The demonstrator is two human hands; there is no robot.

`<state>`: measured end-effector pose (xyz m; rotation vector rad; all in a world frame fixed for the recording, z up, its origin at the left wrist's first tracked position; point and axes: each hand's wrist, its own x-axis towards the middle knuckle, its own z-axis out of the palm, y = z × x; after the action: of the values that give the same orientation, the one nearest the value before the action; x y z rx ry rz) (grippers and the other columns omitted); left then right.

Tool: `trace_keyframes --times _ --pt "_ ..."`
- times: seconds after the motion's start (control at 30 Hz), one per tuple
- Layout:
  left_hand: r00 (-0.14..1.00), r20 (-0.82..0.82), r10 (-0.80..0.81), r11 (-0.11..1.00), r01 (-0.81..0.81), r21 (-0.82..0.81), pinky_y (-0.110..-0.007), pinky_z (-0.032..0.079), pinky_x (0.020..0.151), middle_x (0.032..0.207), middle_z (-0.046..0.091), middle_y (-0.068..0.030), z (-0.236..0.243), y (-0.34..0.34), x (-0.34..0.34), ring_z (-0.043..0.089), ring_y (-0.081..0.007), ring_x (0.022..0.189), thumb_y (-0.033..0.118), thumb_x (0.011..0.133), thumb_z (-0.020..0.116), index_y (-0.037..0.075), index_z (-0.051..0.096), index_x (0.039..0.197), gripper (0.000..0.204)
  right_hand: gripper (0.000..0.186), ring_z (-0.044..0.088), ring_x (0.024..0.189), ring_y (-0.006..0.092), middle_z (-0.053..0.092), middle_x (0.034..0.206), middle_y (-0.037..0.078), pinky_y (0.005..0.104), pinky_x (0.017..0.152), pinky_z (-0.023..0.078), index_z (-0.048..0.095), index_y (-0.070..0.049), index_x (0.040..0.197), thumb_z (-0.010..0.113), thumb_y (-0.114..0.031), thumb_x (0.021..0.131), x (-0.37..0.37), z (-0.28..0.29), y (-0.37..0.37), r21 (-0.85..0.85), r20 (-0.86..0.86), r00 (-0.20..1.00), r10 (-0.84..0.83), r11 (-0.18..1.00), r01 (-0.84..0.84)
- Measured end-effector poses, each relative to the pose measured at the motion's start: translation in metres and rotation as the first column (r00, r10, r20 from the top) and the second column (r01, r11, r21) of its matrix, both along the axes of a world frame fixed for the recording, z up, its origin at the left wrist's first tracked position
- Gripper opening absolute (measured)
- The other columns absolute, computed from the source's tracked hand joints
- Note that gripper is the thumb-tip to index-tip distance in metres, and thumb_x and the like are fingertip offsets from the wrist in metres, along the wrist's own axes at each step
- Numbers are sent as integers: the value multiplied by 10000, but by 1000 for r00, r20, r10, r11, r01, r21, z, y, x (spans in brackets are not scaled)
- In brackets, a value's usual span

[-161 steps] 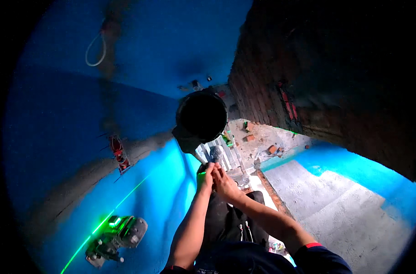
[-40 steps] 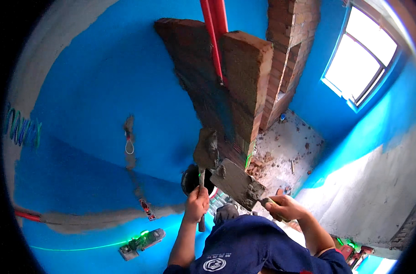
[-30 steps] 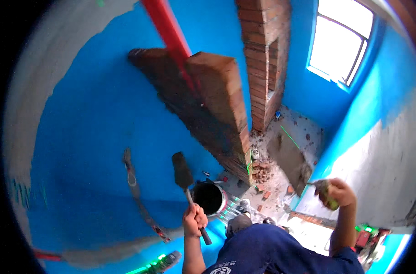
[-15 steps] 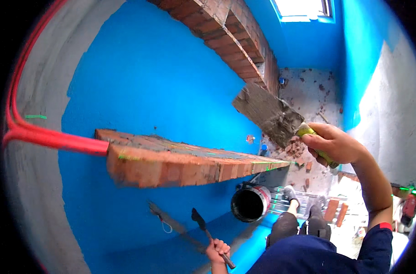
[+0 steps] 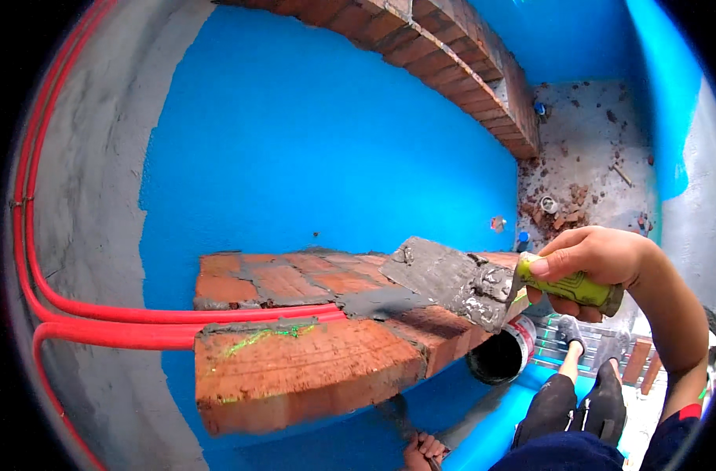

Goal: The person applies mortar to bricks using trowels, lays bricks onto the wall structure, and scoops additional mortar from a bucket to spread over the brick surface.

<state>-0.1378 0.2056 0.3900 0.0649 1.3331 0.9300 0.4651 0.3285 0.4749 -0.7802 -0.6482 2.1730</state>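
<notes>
My right hand (image 5: 589, 263) is wrapped round the yellow-green handle of a mortar-smeared trowel (image 5: 432, 271). Its flat grey blade hangs over the top of a brick wall (image 5: 319, 361), with wet lumps near the handle; from this view I cannot tell whether blade and bricks touch. Grey mortar (image 5: 381, 301) lies along the middle of the wall top, next to red conduits (image 5: 256, 315) set between the bricks. At the lower edge my left hand (image 5: 426, 453) is closed on the handle of a small trowel (image 5: 397, 412), partly hidden behind the wall.
A black-mouthed bucket (image 5: 524, 336) stands beside my legs, near a metal slatted platform (image 5: 550, 341). Another brick structure (image 5: 484, 86) rises along the blue-painted wall (image 5: 334, 157). Brick rubble (image 5: 574, 208) litters the floor at the far right. Loose bricks (image 5: 637, 361) lie by my feet.
The view has shifted toward the brick wall, which now looks larger and shows its top. The mortar-smeared trowel has come over the wall; the small trowel's blade has gone partly behind it.
</notes>
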Motion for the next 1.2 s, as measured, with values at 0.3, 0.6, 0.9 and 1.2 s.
trace_keyframes --times 0.3,0.6,0.9,1.2 --pt "999 43 -19 1000 19 -16 -284 354 499 530 391 16 13 19 39 398 -130 453 306 920 489 114 511 740 263 448 546 421 200 568 599 110 308 370 422 589 15 909 489 -421 946 2 23 35 67 -86 969 231 972 -226" --pt "999 45 13 1000 -14 24 -286 337 459 514 390 20 1 18 31 394 -132 437 320 912 502 126 504 712 279 451 551 423 188 585 633 127 288 376 441 609 31 963 500 -406 939 -2 49 54 111 -87 945 316 945 -306" --pt "1000 12 -7 1000 7 -1 -287 330 452 506 376 14 -4 18 37 387 -135 433 307 892 515 128 484 691 271 443 555 428 176 580 623 115 286 380 456 598 23 943 487 -405 943 -5 70 59 155 -99 933 347 931 -330" --pt "999 23 36 999 -35 -24 -292 338 458 509 370 4 -8 23 37 382 -146 437 311 900 508 124 479 702 274 456 559 429 206 577 630 131 301 377 455 569 37 961 481 -410 945 -10 97 66 191 -59 941 332 929 -316"
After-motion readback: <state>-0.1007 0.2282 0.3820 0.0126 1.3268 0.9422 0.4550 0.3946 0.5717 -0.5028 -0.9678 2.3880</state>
